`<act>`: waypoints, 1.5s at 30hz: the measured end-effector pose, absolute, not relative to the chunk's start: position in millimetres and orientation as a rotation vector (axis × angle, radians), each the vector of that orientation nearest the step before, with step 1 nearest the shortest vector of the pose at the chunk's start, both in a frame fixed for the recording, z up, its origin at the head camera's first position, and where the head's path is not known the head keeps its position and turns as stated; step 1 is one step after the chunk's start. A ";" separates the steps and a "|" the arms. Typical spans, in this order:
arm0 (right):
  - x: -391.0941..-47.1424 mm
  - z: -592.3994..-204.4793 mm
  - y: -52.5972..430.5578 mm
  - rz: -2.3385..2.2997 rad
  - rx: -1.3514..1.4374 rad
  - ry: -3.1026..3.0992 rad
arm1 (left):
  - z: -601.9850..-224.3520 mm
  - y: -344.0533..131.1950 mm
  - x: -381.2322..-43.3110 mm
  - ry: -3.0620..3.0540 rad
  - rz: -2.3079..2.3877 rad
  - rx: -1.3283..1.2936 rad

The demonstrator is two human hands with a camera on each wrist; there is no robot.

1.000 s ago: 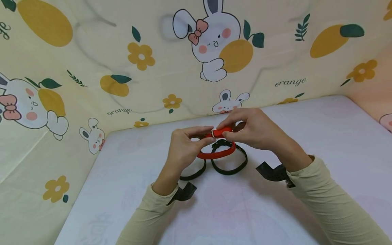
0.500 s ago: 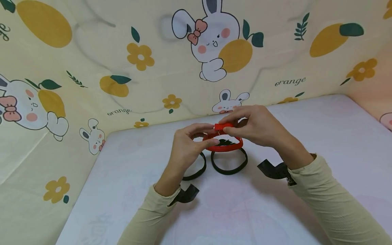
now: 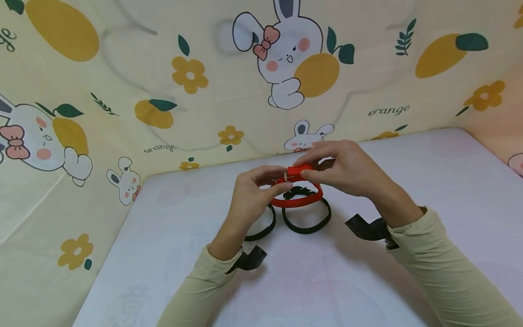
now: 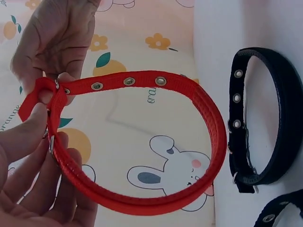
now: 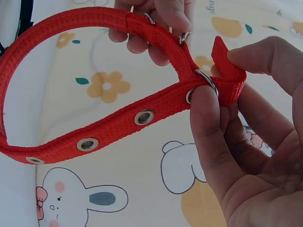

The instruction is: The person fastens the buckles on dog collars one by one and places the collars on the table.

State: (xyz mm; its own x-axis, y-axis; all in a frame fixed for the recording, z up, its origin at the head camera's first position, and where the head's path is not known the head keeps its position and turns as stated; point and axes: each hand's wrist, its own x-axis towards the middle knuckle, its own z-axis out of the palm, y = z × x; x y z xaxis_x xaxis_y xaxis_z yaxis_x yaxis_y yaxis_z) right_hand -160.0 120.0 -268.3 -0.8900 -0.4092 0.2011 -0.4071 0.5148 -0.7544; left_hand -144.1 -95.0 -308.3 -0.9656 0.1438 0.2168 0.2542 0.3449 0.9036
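Note:
A red pet collar [image 3: 300, 200], bent into a loop, is held up between both hands over the table. My left hand [image 3: 250, 193] pinches it on the left, beside its metal buckle parts. My right hand [image 3: 345, 169] pinches the strap's free end between thumb and fingers. In the right wrist view that red strap end [image 5: 230, 71] passes by a silver metal ring [image 5: 207, 81] and folds back on itself. Several metal eyelets [image 5: 144, 117] line the band. Behind the red loop, a black collar [image 3: 306, 230] lies on the table.
Another black collar [image 3: 261, 235] lies further left, partly hidden by the left hand. The pale table [image 3: 294, 290] backs onto a cloth with printed rabbits and oranges [image 3: 192, 113]. Black tape strips [image 3: 367, 228] stick out from the sleeve cuffs.
The red collar's loop has shifted slightly up and right, and its strap end now folds upward at the buckle. My right hand has risen a little; the black collars stay put.

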 end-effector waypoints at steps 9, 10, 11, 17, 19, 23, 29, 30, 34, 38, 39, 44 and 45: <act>-158.1 -268.7 116.2 -1.325 -0.709 2.793 | -308.8 -91.1 -142.0 -2.407 -1.795 -0.286; -157.8 -268.6 115.7 -1.320 -0.705 2.800 | -308.8 -90.7 -141.8 -2.398 -1.786 -0.285; -157.6 -268.6 115.6 -1.316 -0.703 2.806 | -308.9 -90.4 -141.5 -2.393 -1.776 -0.284; -158.7 -269.3 117.8 -1.297 -0.713 2.803 | -309.9 -88.6 -139.9 -2.372 -1.772 -0.323; -159.0 -269.7 118.8 -1.299 -0.715 2.804 | -310.0 -87.9 -139.3 -2.368 -1.779 -0.333; -158.8 -270.1 119.9 -1.326 -0.721 2.784 | -311.5 -86.6 -139.0 -2.348 -1.803 -0.343; -158.0 -269.4 119.4 -1.349 -0.788 2.738 | -313.0 -85.7 -138.5 -2.272 -1.836 -0.354; -158.0 -269.3 119.1 -1.348 -0.793 2.741 | -313.1 -85.6 -138.4 -2.259 -1.835 -0.359; -157.8 -270.7 116.9 -1.348 -0.852 2.759 | -312.8 -85.5 -138.1 -2.230 -1.829 -0.359; -158.9 -273.5 113.8 -1.363 -0.900 2.767 | -312.0 -86.3 -138.3 -2.197 -1.861 -0.305; -159.2 -274.1 112.8 -1.362 -0.895 2.774 | -311.9 -86.8 -138.5 -2.182 -1.875 -0.293; -161.6 -277.8 109.0 -1.292 -0.832 2.803 | -310.6 -89.2 -139.1 -2.111 -1.958 -0.261; -162.3 -278.1 108.5 -1.274 -0.824 2.807 | -310.2 -89.8 -139.3 -2.094 -1.984 -0.256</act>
